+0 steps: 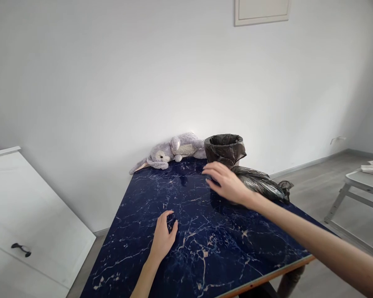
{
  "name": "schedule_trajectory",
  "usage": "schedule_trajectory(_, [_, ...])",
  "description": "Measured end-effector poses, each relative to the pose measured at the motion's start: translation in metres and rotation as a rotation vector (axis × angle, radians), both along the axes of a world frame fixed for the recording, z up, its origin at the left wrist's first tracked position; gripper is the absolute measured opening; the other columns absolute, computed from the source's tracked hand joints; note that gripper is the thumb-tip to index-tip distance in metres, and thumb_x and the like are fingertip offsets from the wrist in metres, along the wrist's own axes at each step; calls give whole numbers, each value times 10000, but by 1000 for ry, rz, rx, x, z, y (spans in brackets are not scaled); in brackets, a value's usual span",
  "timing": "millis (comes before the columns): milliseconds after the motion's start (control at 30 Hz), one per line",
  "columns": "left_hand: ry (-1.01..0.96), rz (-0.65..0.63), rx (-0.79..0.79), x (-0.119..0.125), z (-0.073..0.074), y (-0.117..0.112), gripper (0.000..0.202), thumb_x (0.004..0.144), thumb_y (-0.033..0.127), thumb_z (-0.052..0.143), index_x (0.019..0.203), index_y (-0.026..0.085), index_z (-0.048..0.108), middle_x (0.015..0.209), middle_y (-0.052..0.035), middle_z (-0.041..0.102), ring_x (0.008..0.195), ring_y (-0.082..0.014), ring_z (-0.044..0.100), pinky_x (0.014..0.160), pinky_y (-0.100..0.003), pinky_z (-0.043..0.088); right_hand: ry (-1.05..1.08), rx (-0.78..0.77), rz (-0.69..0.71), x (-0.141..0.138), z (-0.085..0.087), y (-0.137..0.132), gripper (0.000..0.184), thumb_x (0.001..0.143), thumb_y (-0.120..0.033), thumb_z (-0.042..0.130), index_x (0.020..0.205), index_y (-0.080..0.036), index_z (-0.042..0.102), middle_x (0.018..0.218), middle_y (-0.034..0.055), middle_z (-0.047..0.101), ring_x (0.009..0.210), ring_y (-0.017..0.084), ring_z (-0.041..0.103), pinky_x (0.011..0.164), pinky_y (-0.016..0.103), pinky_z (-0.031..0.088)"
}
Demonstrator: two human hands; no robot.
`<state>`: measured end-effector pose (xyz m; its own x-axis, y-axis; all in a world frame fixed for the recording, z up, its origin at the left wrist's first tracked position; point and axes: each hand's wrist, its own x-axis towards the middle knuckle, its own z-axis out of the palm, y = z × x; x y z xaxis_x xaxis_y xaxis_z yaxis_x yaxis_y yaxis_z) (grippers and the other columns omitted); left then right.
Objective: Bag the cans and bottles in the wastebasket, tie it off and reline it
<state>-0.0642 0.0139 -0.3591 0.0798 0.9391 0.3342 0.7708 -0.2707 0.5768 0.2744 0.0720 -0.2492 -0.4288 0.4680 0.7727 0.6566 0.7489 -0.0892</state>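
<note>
My right hand [225,182] reaches across the table with fingers and thumb apart and nothing between them. It is in front of a bin lined with a black bag [225,151] and beside a filled black garbage bag [262,182], which it partly covers; whether it touches either, I cannot tell. Over the nearer part of the blue marble-patterned table [186,248], my left hand [164,236] is held with thumb and fingers parted, holding nothing. At the far edge a grey plush bunny [174,151] lies on its side.
A white cabinet [34,223] with a dark handle stands on the left. To the right is a light-coloured chair or stand [360,186] with white cloth on it. A white wall [112,82] rises behind the table.
</note>
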Motion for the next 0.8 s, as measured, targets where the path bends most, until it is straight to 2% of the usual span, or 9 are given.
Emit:
schedule_trajectory(100, [9, -2, -14, 0, 0, 0, 429, 1023, 506, 526, 1384, 277, 564, 1457, -113, 636, 1388, -320, 601, 1171, -536, 499, -1, -137, 86, -25, -47, -22, 334, 1086, -309, 499, 1381, -227, 633, 1464, 103, 643, 1445, 266, 531, 1285, 548, 359])
schedule_trajectory(167, [15, -6, -12, 0, 0, 0, 434, 1029, 512, 522, 1396, 284, 555, 1469, -108, 632, 1393, -318, 600, 1170, -529, 503, -46, -282, 92, -34, -82, -23, 418, 1105, -383, 477, 1477, -227, 585, 1578, 96, 566, 1534, 267, 443, 1302, 546, 337])
schedule_trajectory(267, [34, -21, -13, -1, -1, 0, 431, 1042, 512, 503, 1408, 287, 542, 1499, -106, 615, 1410, -311, 589, 1178, -521, 499, -120, -495, 4, -40, -125, -14, 573, 1119, -513, 403, 1592, -200, 489, 1681, 104, 430, 1594, 285, 339, 1309, 550, 315])
schedule_trajectory(333, [55, -34, -21, 0, -3, -1, 423, 1050, 513, 490, 1406, 291, 542, 1535, -104, 589, 1429, -309, 574, 1179, -515, 500, -150, -553, -77, -42, -143, -8, 605, 1130, -524, 339, 1615, -185, 465, 1694, 101, 396, 1603, 287, 312, 1322, 556, 276])
schedule_trajectory(433, [104, -69, -27, 1, -5, 2, 410, 1059, 516, 472, 1395, 297, 555, 1593, -93, 543, 1478, -309, 527, 1190, -512, 491, -169, -540, -143, -44, -153, -5, 603, 1137, -498, 298, 1624, -178, 454, 1703, 79, 375, 1612, 277, 289, 1339, 541, 230])
schedule_trajectory(567, [219, -123, -38, -5, 0, 24, 449, 1064, 551, 448, 1404, 288, 574, 1639, -76, 512, 1569, -325, 400, 1256, -550, 399, -165, -517, -153, -45, -151, -7, 590, 1133, -500, 301, 1624, -213, 461, 1697, 54, 387, 1607, 263, 307, 1337, 514, 249])
schedule_trajectory(700, [302, -76, -71, -19, 8, 58, 552, 1053, 608, 428, 1458, 261, 571, 1656, -91, 496, 1587, -352, 362, 1269, -564, 365, -161, -512, -156, -45, -150, -7, 578, 1133, -492, 303, 1620, -226, 469, 1691, 52, 397, 1601, 258, 322, 1331, 512, 262])
schedule_trajectory(800, [304, -46, -62, -26, 6, 69, 589, 1060, 599, 394, 1493, 232, 553, 1661, -115, 485, 1590, -359, 355, 1280, -567, 341, -152, -508, -149, -44, -152, -6, 565, 1129, -483, 323, 1612, -237, 481, 1687, 54, 407, 1595, 260, 336, 1327, 521, 270])
